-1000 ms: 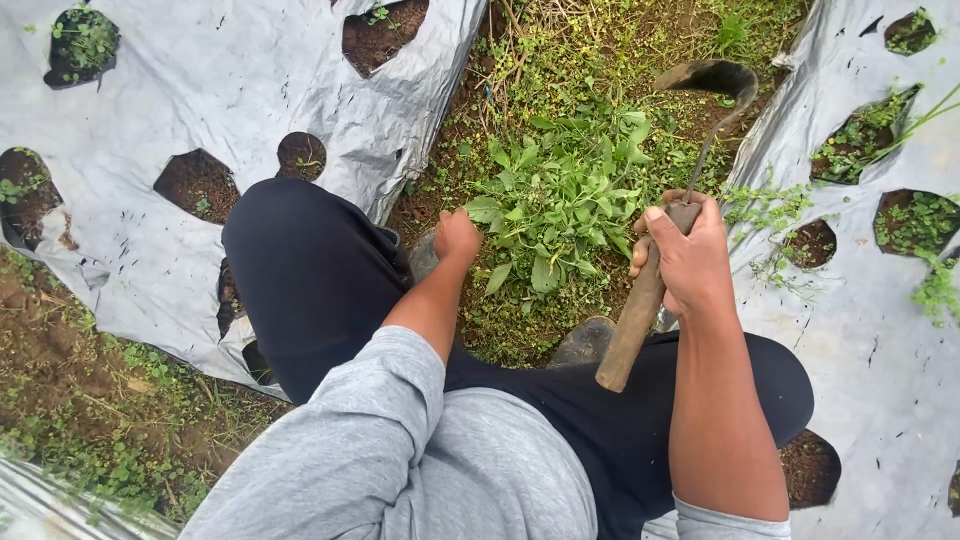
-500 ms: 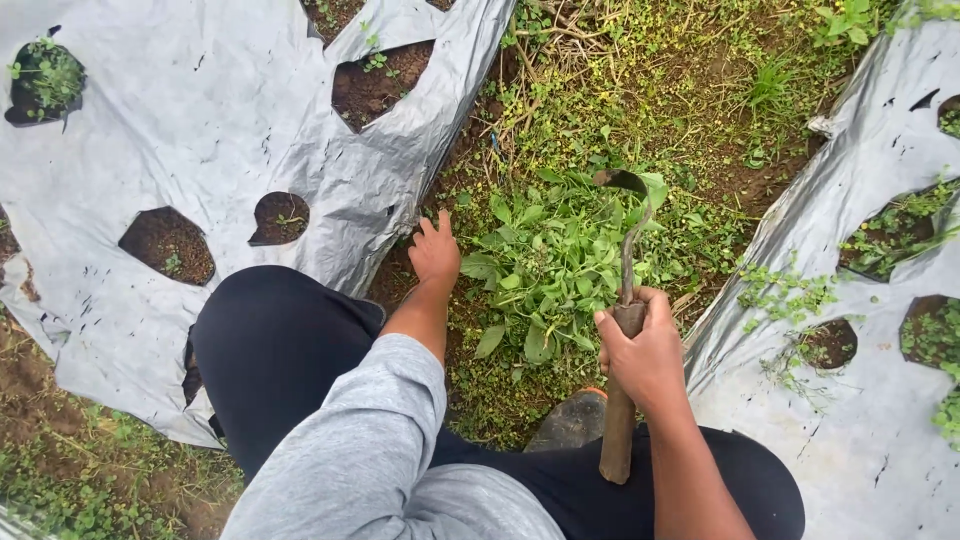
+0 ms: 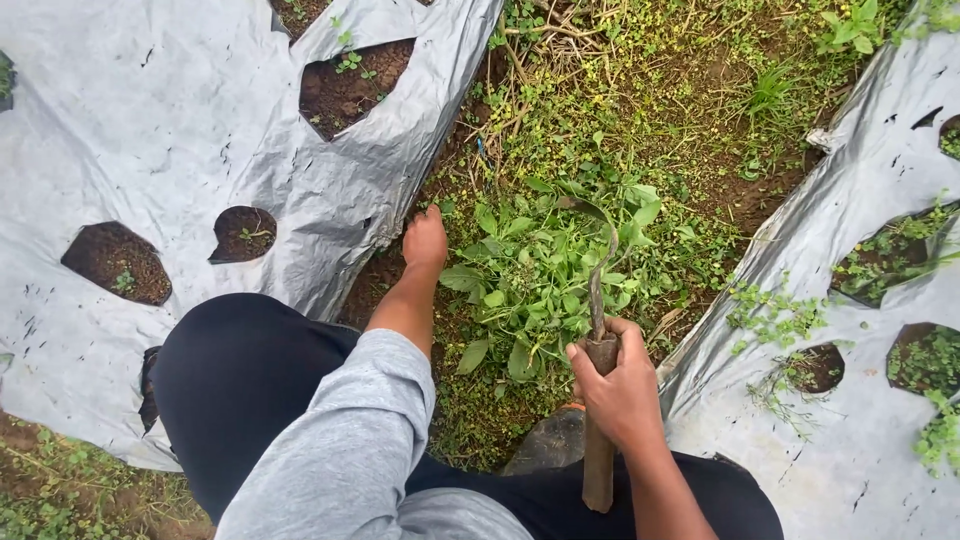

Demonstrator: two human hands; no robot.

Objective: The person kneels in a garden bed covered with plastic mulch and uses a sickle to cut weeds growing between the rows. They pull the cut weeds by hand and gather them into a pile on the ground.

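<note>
A sickle (image 3: 598,330) is gripped by the right hand (image 3: 618,385) over a leafy weed clump (image 3: 545,275).
Its blade is sunk in the clump between the hands; the left hand (image 3: 424,240), loosely curled, is pressed beside it, holding nothing.

Soft, even daylight; sharp focus, faint shadows.

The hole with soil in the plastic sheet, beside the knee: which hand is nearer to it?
Left. The left hand is at the sheet's edge, right of the hole. The right hand grips the sickle farther right.
</note>
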